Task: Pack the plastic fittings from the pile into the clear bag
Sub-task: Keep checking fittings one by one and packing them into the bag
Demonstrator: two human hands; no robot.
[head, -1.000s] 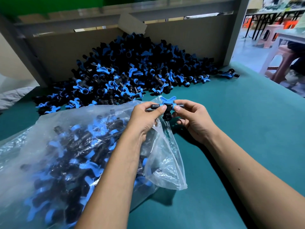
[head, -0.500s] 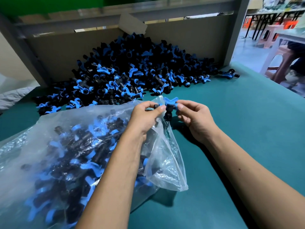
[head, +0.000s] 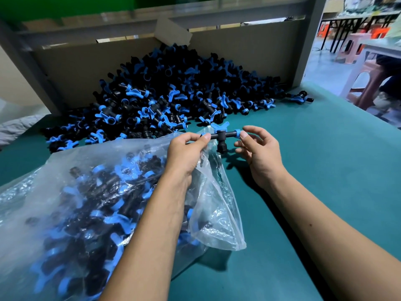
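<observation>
Green table [head: 303, 148], fitting [head: 221, 137] between hands

The scene is evenly lit from above; soft shadows are cast on the table [head: 325, 170], and edges are bent by wide-angle distortion.

— Where is my one view looking from?
— From the head, forward and down, close over the green table [head: 325, 170], with the forearms entering at the bottom edge.
— How far does it reach?
— To the cardboard wall [head: 249, 51] behind, wide-angle; stools [head: 355, 46] show far right.
</observation>
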